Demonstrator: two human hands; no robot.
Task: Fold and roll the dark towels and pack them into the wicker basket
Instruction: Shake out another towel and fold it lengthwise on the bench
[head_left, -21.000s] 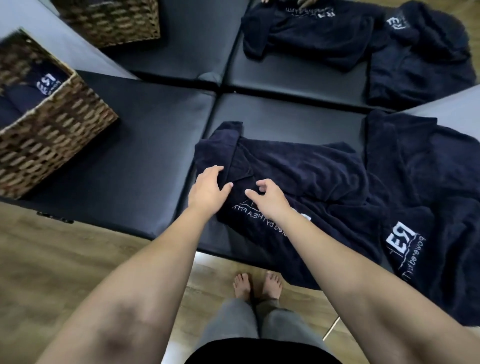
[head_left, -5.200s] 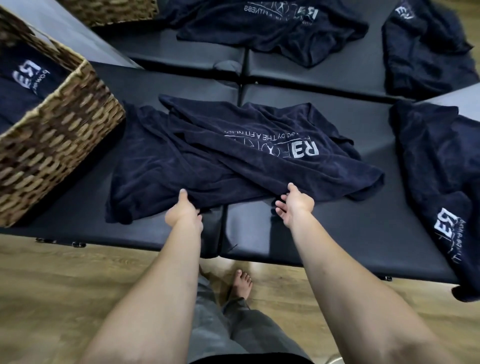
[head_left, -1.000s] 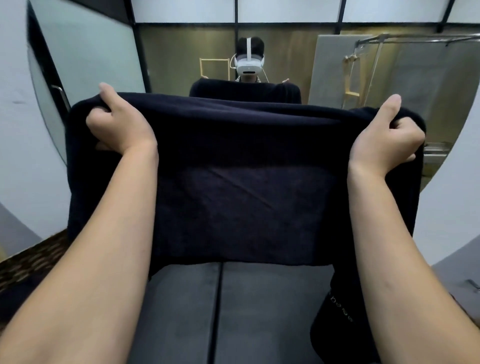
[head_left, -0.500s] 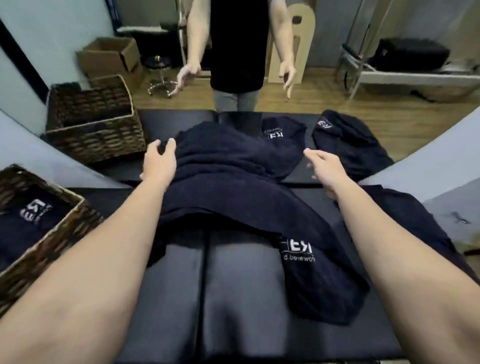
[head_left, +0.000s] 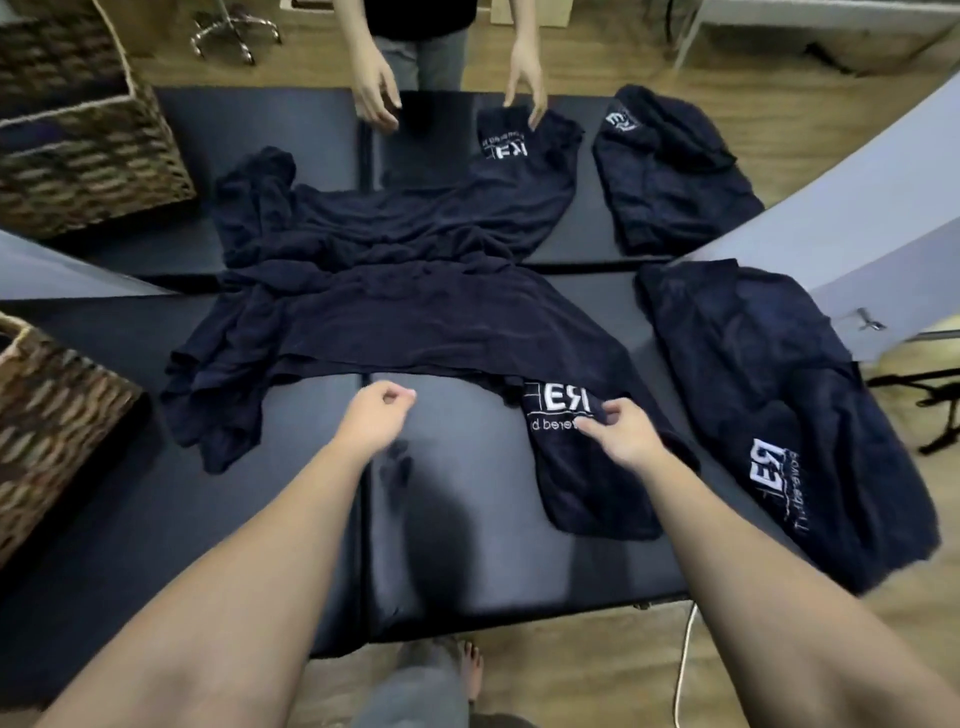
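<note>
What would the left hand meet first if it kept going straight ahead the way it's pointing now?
Most likely the near edge of the spread dark towel, just beyond the loosely curled left hand. Only bare black mat lies between them. How high the hand is above the mat is unclear, so it might pass over that edge.

Towel (head_left: 415, 306) between baskets (head_left: 57, 410) and pile (head_left: 779, 395)

The dark towel (head_left: 395, 306) lay spread and rumpled (logo corner nearest) just right of the wicker basket (head_left: 47, 415).
</note>
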